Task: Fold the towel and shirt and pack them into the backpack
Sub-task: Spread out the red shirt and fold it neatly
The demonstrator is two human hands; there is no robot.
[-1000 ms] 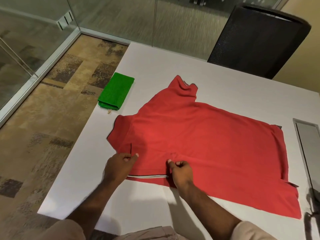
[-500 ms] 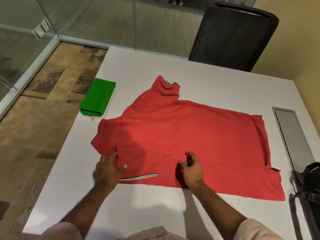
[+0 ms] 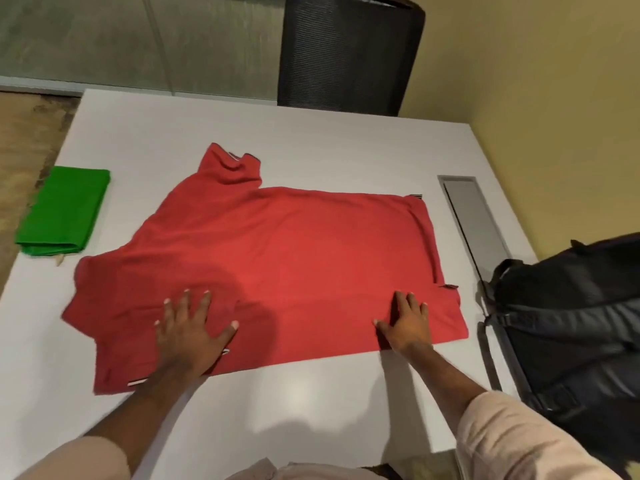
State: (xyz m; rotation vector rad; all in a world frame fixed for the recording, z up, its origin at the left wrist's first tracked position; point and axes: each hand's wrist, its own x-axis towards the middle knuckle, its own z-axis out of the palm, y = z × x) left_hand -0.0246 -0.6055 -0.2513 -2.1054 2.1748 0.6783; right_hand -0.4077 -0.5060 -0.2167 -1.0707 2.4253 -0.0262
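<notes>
We see the red cotton shirt (image 3: 277, 258) spread flat across the middle of the white table (image 3: 311, 133), its nearer long side doubled over along the near edge. Our left hand (image 3: 188, 332) presses flat on the shirt toward the left edge, fingers spread; our right hand (image 3: 407, 323) lies flat on it toward the right edge, gripping nothing. The folded green towel (image 3: 64, 211) sits at the left edge, the black fabric backpack (image 3: 571, 323) at the right edge.

one red shirt (image 3: 277, 258), one green towel (image 3: 65, 213), one backpack (image 3: 568, 327), two hands, one chair (image 3: 349, 53)
</notes>
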